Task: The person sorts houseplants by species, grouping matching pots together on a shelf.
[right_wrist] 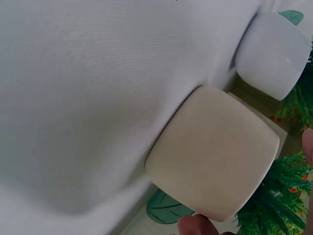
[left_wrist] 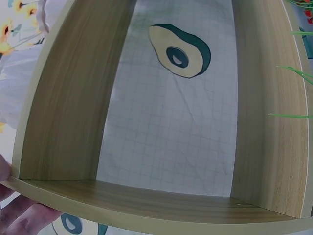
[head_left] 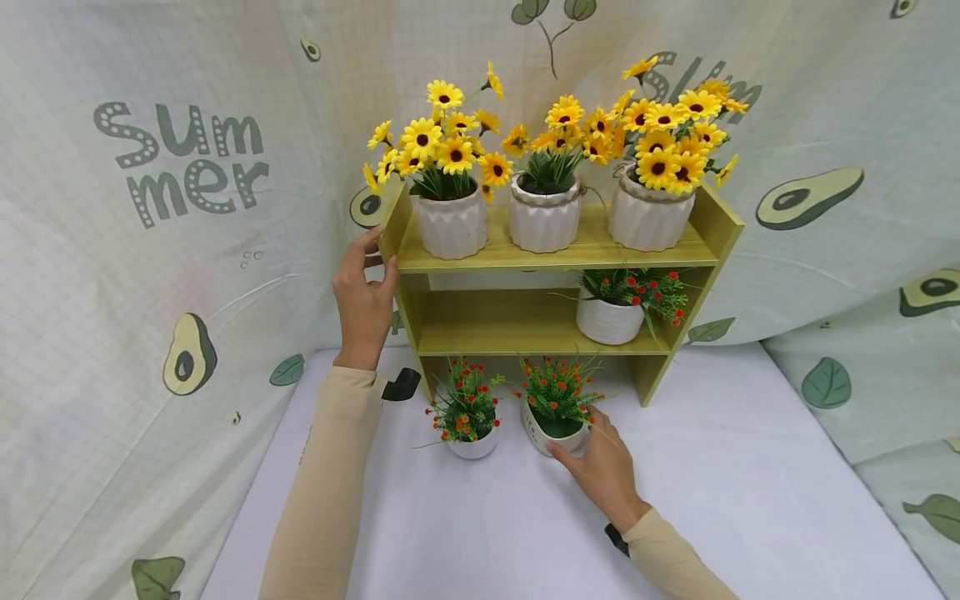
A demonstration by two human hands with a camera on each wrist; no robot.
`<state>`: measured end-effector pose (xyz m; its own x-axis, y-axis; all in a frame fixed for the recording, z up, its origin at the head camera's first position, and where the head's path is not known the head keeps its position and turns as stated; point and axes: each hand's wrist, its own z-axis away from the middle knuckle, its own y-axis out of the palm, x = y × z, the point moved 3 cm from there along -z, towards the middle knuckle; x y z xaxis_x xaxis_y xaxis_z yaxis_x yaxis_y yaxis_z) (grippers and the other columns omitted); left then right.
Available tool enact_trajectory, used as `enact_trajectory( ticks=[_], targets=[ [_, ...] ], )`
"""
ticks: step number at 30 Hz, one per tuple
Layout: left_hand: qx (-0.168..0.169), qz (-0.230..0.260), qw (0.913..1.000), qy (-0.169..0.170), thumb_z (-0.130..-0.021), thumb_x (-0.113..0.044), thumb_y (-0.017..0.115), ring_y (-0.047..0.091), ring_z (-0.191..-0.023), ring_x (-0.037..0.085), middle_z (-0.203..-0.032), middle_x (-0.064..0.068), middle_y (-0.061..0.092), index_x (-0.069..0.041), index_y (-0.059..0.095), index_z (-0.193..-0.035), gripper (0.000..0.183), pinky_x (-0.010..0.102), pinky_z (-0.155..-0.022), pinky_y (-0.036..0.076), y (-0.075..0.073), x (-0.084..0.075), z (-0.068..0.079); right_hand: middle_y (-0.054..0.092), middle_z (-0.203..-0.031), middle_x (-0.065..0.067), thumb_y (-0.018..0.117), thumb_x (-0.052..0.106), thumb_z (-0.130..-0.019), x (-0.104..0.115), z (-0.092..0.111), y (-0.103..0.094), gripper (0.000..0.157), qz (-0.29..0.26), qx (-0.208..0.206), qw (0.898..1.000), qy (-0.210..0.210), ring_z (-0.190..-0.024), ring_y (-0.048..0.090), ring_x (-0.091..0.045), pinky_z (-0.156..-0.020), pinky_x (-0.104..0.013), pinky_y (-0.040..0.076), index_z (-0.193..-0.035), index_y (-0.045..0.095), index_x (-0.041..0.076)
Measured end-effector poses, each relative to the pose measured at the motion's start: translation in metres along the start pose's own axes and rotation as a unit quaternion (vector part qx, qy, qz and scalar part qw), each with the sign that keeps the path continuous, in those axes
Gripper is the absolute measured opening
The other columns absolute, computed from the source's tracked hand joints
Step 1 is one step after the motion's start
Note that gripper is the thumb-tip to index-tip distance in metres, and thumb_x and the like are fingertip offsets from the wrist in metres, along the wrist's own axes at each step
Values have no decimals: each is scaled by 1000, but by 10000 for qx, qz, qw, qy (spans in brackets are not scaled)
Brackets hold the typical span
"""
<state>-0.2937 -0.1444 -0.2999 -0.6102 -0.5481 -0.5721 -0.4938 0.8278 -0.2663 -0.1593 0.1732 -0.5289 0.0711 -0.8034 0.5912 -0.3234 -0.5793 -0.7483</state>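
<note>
My left hand [head_left: 365, 296] grips the upper left side panel of a wooden shelf [head_left: 487, 323], fingers on the outer side and thumb near the front edge. In the left wrist view, the fingers [left_wrist: 29, 215] wrap that panel's edge. Low in front of the shelf, my right hand [head_left: 606, 471] holds a cream pot [head_left: 534, 429] of grassy greenery with small red flowers, thumb on the near side and fingers on the right. The pot leans slightly; its plain outer wall [right_wrist: 212, 152] fills the middle of the right wrist view.
Left of the held pot, a white pot [head_left: 474, 448] of red flowers stands on the white tabletop [head_left: 480, 533]. Another white pot [head_left: 609, 322] sits right on the middle shelf. Three yellow-flowered white pots [head_left: 452, 225] line the top. Avocado-print cloth [head_left: 225, 358] hangs behind.
</note>
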Motion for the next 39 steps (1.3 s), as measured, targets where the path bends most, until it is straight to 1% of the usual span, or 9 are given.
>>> enact_trajectory(
  ticks=[8, 12, 16, 20, 27, 30, 32, 35, 39],
  targets=[
    [62, -24, 10000, 7, -101, -1, 67, 71, -102, 37, -121, 23, 71, -3, 63, -142, 41, 4, -67, 45, 1, 1, 0, 61, -134, -31, 93, 38, -79, 4, -7, 7, 93, -133, -117, 9998, -24, -120, 61, -49, -97, -61, 53, -143, 51, -14],
    [67, -29, 10000, -13, -101, -1, 67, 71, -102, 36, -121, 23, 71, -3, 63, -142, 41, 5, -67, 46, 1, 1, 1, 62, -132, -32, 93, 39, -78, 6, -9, 11, 91, -27, -271, 9996, -106, -118, 61, -49, -96, -60, 53, -138, 54, -18],
    [30, 3, 10000, -30, -100, 0, 67, 71, -101, 37, -120, 23, 71, -3, 63, -141, 41, 5, -66, 45, 1, 1, 1, 60, -134, -37, 90, 43, -80, 8, -12, 16, 83, 180, -218, 9996, -85, -121, 59, -51, -100, -60, 52, -119, 62, -25],
    [16, 14, 10000, -36, -100, 0, 68, 71, -101, 37, -120, 23, 71, -2, 64, -140, 41, 4, -65, 45, 0, 1, 2, 57, -137, -44, 88, 45, -83, 8, -14, 19, 75, 334, -160, 9993, -41, -128, 55, -56, -106, -62, 48, -98, 66, -25],
    [46, -39, 10000, -25, -101, -1, 67, 71, -102, 38, -121, 24, 71, -2, 63, -141, 40, 4, -66, 45, 0, 1, 1, 57, -138, -39, 88, 44, -82, 7, -17, 21, 97, 312, -269, 9991, 23, -124, 57, -53, -100, -60, 52, -136, 49, -27],
    [69, -63, 10000, -1, -101, -1, 67, 71, -102, 38, -121, 24, 70, -2, 62, -141, 40, 4, -66, 45, 1, 2, 1, 59, -136, -39, 89, 45, -80, 6, -18, 23, 98, 291, -264, 9992, 29, -122, 59, -52, -99, -60, 53, -134, 50, -27],
    [73, -65, 10000, 8, -101, -1, 66, 71, -102, 38, -121, 24, 70, -2, 62, -141, 40, 4, -66, 45, 1, 2, 1, 62, -131, -37, 91, 45, -77, 4, -18, 23, 96, 294, -246, 9993, 53, -117, 60, -50, -96, -59, 54, -130, 54, -26],
    [58, -54, 10000, 27, -101, -1, 67, 71, -102, 38, -121, 24, 70, -2, 62, -141, 40, 4, -66, 45, 1, 1, 1, 67, -116, -33, 93, 44, -73, 2, -17, 24, 83, 329, -249, 9991, 91, -108, 62, -46, -88, -57, 55, -113, 65, -23],
    [23, -44, 10000, 49, -101, 0, 67, 71, -101, 38, -120, 24, 70, -2, 63, -141, 40, 3, -65, 45, 0, 0, 1, 70, -103, -28, 94, 43, -72, 2, -17, 25, 69, 303, -226, 9992, 160, -104, 62, -44, -81, -56, 54, -96, 70, -17]
  ],
)
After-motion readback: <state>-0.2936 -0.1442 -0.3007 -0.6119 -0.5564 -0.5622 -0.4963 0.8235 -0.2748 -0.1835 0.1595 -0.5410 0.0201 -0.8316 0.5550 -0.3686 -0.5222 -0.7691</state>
